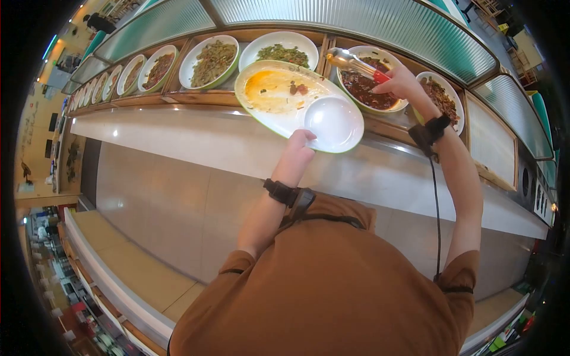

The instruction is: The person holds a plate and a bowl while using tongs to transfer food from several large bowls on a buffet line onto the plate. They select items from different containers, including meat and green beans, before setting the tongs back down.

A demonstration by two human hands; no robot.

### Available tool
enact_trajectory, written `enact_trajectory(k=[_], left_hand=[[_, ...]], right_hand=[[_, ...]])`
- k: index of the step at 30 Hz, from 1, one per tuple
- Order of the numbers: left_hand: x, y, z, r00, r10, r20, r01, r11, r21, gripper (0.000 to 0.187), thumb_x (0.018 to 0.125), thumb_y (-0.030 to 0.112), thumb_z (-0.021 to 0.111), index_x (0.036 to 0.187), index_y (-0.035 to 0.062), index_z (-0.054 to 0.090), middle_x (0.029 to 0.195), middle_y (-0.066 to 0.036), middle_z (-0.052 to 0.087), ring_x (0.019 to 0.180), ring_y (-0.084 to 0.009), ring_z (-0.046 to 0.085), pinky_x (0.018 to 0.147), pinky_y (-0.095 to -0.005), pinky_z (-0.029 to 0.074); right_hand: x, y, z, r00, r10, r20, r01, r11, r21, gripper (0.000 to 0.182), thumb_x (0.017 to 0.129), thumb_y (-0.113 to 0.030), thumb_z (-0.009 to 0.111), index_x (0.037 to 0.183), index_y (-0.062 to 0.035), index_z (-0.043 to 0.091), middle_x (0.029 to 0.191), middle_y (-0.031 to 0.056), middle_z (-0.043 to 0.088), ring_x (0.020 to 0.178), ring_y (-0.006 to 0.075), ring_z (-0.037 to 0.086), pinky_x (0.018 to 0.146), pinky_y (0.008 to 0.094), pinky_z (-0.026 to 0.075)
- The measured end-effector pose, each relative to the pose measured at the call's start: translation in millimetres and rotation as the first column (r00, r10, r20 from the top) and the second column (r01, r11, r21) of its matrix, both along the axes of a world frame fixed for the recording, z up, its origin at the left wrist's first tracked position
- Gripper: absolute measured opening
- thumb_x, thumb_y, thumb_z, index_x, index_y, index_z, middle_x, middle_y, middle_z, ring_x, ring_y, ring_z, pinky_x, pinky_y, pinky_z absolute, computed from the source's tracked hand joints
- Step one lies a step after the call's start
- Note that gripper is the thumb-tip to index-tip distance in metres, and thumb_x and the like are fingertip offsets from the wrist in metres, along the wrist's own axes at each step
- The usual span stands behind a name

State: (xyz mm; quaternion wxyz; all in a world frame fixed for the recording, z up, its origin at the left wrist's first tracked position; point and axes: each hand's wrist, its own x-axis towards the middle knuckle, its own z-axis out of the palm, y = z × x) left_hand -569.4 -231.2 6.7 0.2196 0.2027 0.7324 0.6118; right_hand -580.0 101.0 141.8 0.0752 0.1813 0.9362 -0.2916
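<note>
My left hand (298,155) holds the near edge of an oval plate (276,113), which is tilted and smeared with orange oil and a few food scraps. A small white bowl (333,123) sits on the plate's right part, by my left thumb. My right hand (407,86) grips metal tongs (350,61) with a red handle. The tongs are over a dish (400,107) of dark red sauce with food pieces, and their tips point left. Behind the plate stands a dish of chopped green food (283,54).
More oval dishes of food (214,63) run left along the wooden counter frame (169,98). Another dish (442,98) stands at the right. Ribbed glass panels (356,18) rise behind them. A white ledge (208,134) runs in front. A person (100,22) is far off at upper left.
</note>
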Motion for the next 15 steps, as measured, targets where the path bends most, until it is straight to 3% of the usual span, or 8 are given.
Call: enact_trajectory(k=[3,4,7,8,11,12,15], left_hand=[[-2.8,2.8,-5.2,0.992,0.002,-0.129,-0.002,1.0,-0.002,0.035,0.07,-0.004,0.052,0.105,-0.0055,0.053,0.103,-0.017,0.059,0.099,-0.0231,0.055,0.087,-0.0288,0.044],[-1.9,3.2,-3.7,0.99,0.002,-0.144,-0.002,1.0,-0.004,0.035,0.07,-0.004,0.052,0.105,-0.0055,0.053,0.103,-0.017,0.059,0.099,-0.0231,0.055,0.087,-0.0288,0.044],[0.5,4.1,4.5,0.991,-0.002,-0.132,-0.001,1.0,-0.025,0.035,0.07,-0.004,0.052,0.105,-0.0055,0.053,0.103,-0.017,0.059,0.099,-0.023,0.056,0.087,-0.0289,0.044],[1.1,4.3,7.0,0.993,-0.003,-0.119,-0.001,0.999,-0.033,0.035,0.07,-0.004,0.052,0.105,-0.0055,0.053,0.103,-0.017,0.059,0.099,-0.023,0.056,0.087,-0.0289,0.044],[0.8,5.2,8.7,0.995,-0.002,-0.096,-0.001,0.999,-0.038,0.035,0.07,-0.004,0.052,0.105,-0.0054,0.053,0.103,-0.017,0.059,0.098,-0.023,0.056,0.086,-0.0289,0.045],[0.4,5.2,8.6,0.996,-0.003,-0.09,0.0,0.999,-0.037,0.035,0.069,-0.004,0.052,0.105,-0.0054,0.053,0.103,-0.017,0.059,0.098,-0.023,0.056,0.086,-0.029,0.045],[0.4,6.5,10.5,0.997,0.001,-0.077,-0.004,0.999,-0.041,0.035,0.069,-0.004,0.053,0.104,-0.0054,0.053,0.102,-0.017,0.059,0.098,-0.0229,0.056,0.086,-0.029,0.045]], right_hand=[[-2.9,-42.8,14.0,0.995,0.09,-0.048,-0.079,0.977,0.197,0.036,0.061,-0.033,0.078,0.077,-0.0022,0.071,0.066,0.0149,0.064,0.062,0.0257,0.064,0.062,0.0365,0.049],[-8.6,-50.8,11.0,0.995,0.104,-0.007,-0.101,0.978,0.182,0.032,0.062,-0.031,0.076,0.078,-0.004,0.072,0.071,0.0164,0.066,0.067,0.0302,0.065,0.064,0.0406,0.049],[-14.7,-70.1,-1.9,0.986,0.16,-0.05,-0.132,0.926,0.355,0.034,0.064,-0.032,0.075,0.088,-0.0092,0.074,0.079,0.016,0.068,0.074,0.0314,0.066,0.068,0.0408,0.052],[-13.9,-75.2,-3.9,0.971,0.212,-0.108,-0.159,0.916,0.368,0.022,0.066,-0.021,0.071,0.078,-0.003,0.07,0.077,0.02,0.067,0.074,0.0348,0.067,0.069,0.0432,0.053],[-13.7,-83.0,-13.7,0.917,0.347,-0.196,-0.198,0.824,0.531,0.014,0.069,-0.015,0.066,0.076,-0.0037,0.07,0.076,0.0199,0.067,0.074,0.0351,0.067,0.068,0.043,0.053],[-15.0,-83.6,-17.9,0.915,0.374,-0.154,-0.225,0.787,0.575,0.011,0.071,-0.011,0.061,0.075,-0.004,0.07,0.074,0.019,0.066,0.073,0.0337,0.068,0.066,0.0422,0.053],[-12.4,-83.8,-22.6,0.888,0.431,-0.16,-0.245,0.738,0.628,0.012,0.076,-0.012,0.06,0.075,-0.0042,0.069,0.073,0.0171,0.066,0.071,0.032,0.068,0.064,0.0416,0.053]])
